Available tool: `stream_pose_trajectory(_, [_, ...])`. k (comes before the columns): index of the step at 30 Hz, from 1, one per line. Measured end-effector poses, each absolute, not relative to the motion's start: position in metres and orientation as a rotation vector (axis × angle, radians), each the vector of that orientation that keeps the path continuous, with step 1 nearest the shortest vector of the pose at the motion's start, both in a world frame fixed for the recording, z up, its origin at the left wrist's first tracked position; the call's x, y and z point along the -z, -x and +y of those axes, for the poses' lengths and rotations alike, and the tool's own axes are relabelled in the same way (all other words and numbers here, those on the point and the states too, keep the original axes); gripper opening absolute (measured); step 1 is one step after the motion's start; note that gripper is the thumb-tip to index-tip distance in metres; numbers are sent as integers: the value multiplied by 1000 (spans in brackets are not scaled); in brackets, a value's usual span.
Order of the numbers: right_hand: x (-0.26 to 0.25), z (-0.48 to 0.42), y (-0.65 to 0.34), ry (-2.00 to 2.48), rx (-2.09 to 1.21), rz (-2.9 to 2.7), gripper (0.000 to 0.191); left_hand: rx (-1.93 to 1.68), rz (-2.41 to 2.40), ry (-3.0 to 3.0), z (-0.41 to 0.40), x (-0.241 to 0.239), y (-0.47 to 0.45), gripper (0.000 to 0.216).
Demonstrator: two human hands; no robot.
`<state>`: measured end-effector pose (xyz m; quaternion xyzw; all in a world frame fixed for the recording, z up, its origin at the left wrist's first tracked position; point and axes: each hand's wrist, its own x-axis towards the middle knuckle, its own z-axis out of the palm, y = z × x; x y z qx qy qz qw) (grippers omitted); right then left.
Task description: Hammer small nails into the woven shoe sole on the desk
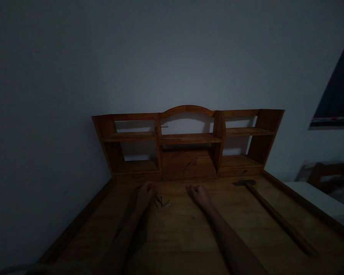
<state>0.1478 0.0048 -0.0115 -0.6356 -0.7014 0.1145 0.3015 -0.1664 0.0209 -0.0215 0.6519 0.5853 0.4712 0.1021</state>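
Note:
My left hand (145, 194) rests on the wooden tabletop (180, 225) with its fingers curled closed. Just to the right of it lies a small loose pile of nails (161, 202), several thin pieces pointing different ways. My right hand (201, 194) is also closed and lies on the wood, apart from the nails. Nothing shows in either hand, though the dim light blurs the fingertips. Farther right is a hammer (278, 215) with a long wooden handle, its dark head (244, 183) toward the back and its handle end toward me. Neither hand touches it.
A wooden shelf unit (189, 139) with several compartments stands along the back edge, against a pale wall (172, 57). Raised wooden rims (83, 210) border the tabletop's sides. Beyond the right rim are a white surface (318, 196) and a wooden chair back (329, 172).

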Motion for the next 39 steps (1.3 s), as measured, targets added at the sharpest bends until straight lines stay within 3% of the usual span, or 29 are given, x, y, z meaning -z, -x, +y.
stream_pose_trajectory(39, [14, 6, -148, 1674, -294, -1869, 61, -1338, 1749, -1873, 22, 22, 165, 18])
